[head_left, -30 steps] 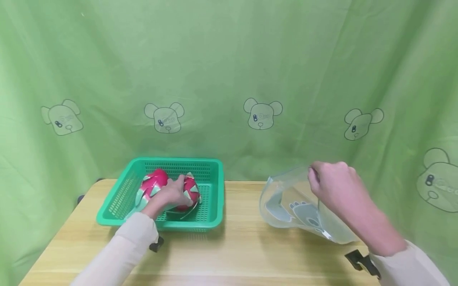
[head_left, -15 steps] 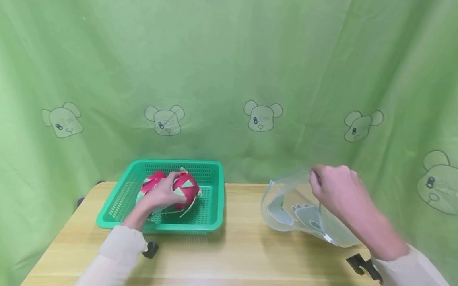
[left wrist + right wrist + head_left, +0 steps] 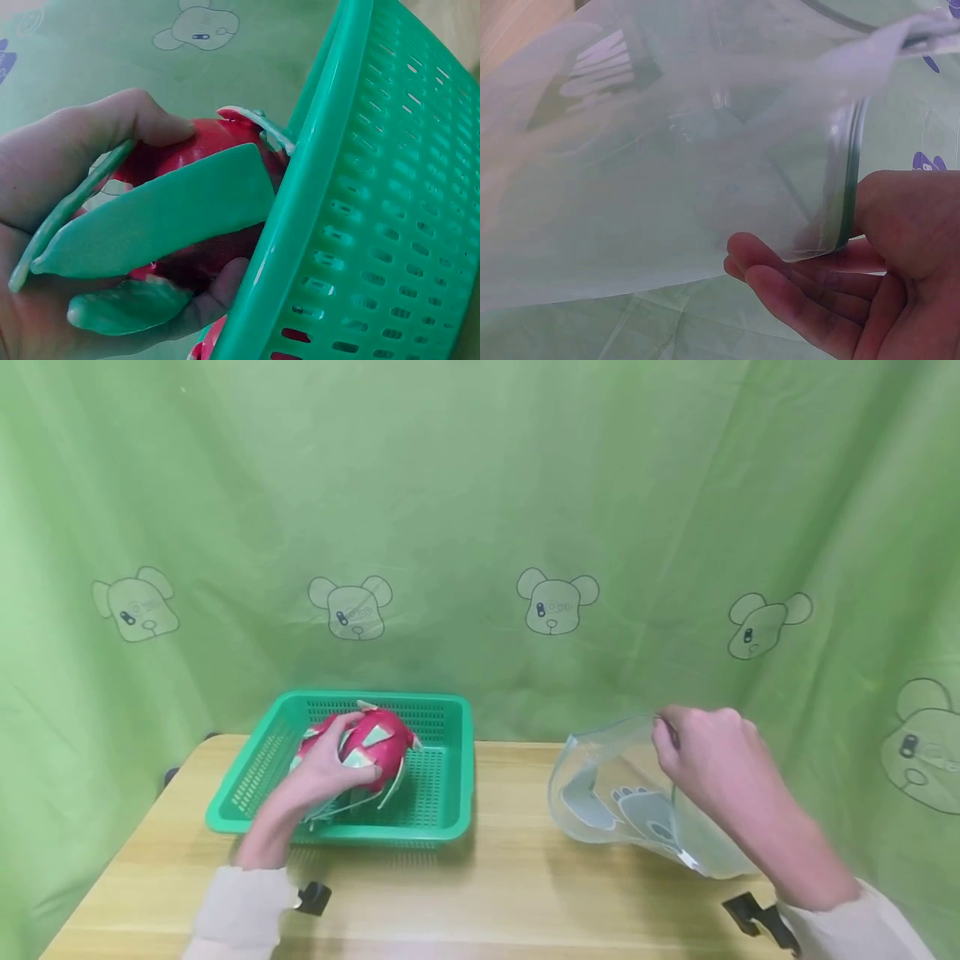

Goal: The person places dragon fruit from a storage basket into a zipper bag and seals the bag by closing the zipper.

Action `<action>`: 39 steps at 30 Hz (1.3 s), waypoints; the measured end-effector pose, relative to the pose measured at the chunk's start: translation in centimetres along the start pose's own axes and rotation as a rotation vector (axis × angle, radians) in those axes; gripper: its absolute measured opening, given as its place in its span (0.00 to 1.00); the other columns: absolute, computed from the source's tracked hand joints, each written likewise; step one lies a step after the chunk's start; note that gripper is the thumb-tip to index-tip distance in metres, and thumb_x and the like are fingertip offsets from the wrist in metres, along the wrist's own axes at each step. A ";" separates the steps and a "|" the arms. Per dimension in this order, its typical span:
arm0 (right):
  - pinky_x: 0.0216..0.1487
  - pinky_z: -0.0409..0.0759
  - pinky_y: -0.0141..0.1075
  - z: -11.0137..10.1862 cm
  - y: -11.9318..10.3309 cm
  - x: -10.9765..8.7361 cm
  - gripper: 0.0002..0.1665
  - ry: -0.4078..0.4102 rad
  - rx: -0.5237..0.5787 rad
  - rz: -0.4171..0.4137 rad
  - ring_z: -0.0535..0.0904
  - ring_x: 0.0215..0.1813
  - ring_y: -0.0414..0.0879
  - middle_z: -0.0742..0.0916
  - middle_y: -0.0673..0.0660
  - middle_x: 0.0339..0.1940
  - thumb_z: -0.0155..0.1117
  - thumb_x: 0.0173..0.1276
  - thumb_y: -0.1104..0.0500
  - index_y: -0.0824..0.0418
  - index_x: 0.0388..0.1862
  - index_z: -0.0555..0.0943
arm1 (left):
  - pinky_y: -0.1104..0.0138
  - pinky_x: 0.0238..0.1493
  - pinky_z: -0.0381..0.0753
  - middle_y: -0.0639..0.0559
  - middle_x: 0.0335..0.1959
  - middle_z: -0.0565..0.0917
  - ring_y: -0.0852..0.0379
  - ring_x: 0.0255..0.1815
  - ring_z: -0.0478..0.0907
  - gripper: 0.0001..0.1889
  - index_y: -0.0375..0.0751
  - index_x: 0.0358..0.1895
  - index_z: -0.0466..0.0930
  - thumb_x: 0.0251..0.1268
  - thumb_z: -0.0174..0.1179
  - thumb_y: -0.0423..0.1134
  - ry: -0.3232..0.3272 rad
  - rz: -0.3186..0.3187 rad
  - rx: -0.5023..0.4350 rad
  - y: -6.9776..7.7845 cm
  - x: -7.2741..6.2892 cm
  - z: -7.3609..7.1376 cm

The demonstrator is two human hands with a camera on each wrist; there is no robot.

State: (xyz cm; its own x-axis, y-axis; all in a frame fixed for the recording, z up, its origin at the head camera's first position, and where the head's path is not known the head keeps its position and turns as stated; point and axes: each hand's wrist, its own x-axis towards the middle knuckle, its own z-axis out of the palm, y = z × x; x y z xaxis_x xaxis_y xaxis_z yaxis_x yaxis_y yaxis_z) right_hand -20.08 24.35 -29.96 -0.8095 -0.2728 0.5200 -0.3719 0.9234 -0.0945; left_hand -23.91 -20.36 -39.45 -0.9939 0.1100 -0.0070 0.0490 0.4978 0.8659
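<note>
My left hand (image 3: 324, 767) grips a red dragon fruit (image 3: 388, 747) with pale green scales, just above the floor of a green plastic basket (image 3: 450, 835). In the left wrist view, thumb and fingers wrap the dragon fruit (image 3: 214, 139) close beside the basket's rim (image 3: 307, 187). Another red fruit lies in the basket, largely covered by that hand. On the right, a clear plastic bag (image 3: 592, 747) with grey paw prints hangs from my right hand (image 3: 712, 756), pinched by its top edge. The right wrist view has the bag (image 3: 667, 187) spread beside the hand (image 3: 885, 277).
A wooden table (image 3: 510, 877) carries the basket on its left half. Behind it hangs a green curtain (image 3: 465, 485) with bear-head drawings. Between the basket and the bag lies bare table top.
The left hand has taken hold of the right-hand dragon fruit, raised it slightly and drawn it a little to the left. The right hand and bag have hardly moved.
</note>
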 end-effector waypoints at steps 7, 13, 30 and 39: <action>0.09 0.61 0.29 0.0 -0.1 -0.1 0.13 -0.015 0.032 0.010 0.63 0.11 0.39 0.81 0.58 0.17 0.56 0.72 0.68 0.78 0.44 0.84 | 0.54 0.48 0.86 0.35 0.68 0.67 0.35 0.61 0.71 0.49 0.51 0.80 0.53 0.57 0.74 0.40 0.034 -0.002 -0.095 -0.6 -0.7 -0.5; 0.09 0.60 0.29 -0.6 0.2 0.0 0.14 0.004 0.025 0.022 0.63 0.11 0.40 0.83 0.61 0.19 0.57 0.72 0.67 0.79 0.46 0.83 | 0.50 0.51 0.85 0.40 0.70 0.65 0.37 0.65 0.67 0.48 0.58 0.80 0.55 0.58 0.73 0.40 0.065 0.039 -0.219 -0.5 -1.0 -0.5; 0.09 0.56 0.31 -0.8 0.3 -0.3 0.15 0.074 0.033 0.094 0.60 0.09 0.39 0.87 0.66 0.25 0.55 0.73 0.65 0.73 0.45 0.86 | 0.53 0.50 0.85 0.45 0.70 0.66 0.40 0.66 0.66 0.46 0.63 0.78 0.60 0.57 0.73 0.37 0.072 0.128 -0.331 -0.6 -3.0 -0.3; 0.07 0.59 0.31 -0.6 -0.2 -0.5 0.17 0.052 0.095 0.175 0.64 0.09 0.41 0.88 0.72 0.35 0.55 0.75 0.62 0.72 0.51 0.85 | 0.55 0.49 0.86 0.46 0.69 0.67 0.41 0.65 0.67 0.45 0.60 0.77 0.60 0.57 0.72 0.33 0.051 0.200 -0.344 0.5 -4.0 -0.4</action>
State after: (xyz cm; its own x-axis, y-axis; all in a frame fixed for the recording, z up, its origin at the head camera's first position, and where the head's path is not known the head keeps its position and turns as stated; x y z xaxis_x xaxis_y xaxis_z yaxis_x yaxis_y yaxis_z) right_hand -19.39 24.48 -29.71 -0.8422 -0.0936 0.5310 -0.2703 0.9254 -0.2656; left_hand -19.94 -20.92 -38.74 -0.9722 0.1281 0.1961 0.2147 0.1532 0.9646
